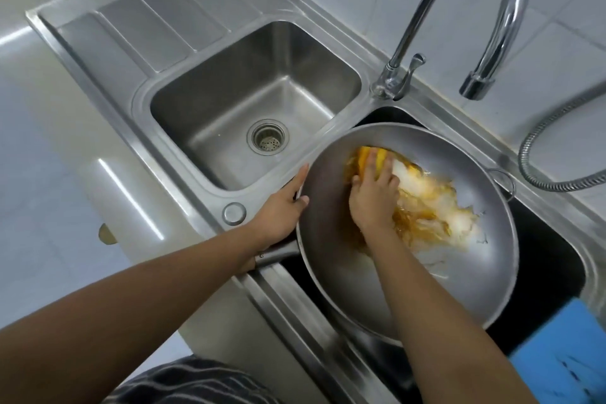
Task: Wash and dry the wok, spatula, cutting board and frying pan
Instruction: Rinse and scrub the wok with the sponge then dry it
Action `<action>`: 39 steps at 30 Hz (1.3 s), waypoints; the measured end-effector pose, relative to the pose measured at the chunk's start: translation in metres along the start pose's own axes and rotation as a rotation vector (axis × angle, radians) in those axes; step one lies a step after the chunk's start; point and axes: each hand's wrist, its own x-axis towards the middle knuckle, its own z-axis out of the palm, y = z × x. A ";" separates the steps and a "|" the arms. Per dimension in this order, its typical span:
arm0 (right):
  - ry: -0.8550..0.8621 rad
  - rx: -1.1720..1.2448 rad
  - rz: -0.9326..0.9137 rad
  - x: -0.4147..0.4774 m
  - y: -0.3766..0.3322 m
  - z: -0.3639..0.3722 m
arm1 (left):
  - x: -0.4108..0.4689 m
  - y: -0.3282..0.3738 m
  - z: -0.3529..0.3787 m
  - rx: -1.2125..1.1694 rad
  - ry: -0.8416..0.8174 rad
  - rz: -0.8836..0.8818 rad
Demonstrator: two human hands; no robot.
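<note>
A large grey wok (331,223) lies tilted over the right sink basin, its inside smeared with orange grease and white foam (436,207). My right hand (373,197) presses a yellow sponge (372,156) against the wok's inner wall. My left hand (282,210) grips the wok's left rim where the dark handle (277,254) joins it. A small loop handle (503,179) shows on the wok's far side. The spatula, cutting board and frying pan are not in view.
The left basin (210,115) holds only its drain strainer (268,136), with a ribbed drainboard (157,20) behind it. A chrome gooseneck tap (505,20) arches over the right basin. A metal hose (537,154) lies at right. A blue object (564,354) sits at bottom right.
</note>
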 end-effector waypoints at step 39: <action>-0.095 -0.780 0.262 -0.038 0.128 -0.102 | 0.002 0.000 -0.001 -0.053 -0.027 0.022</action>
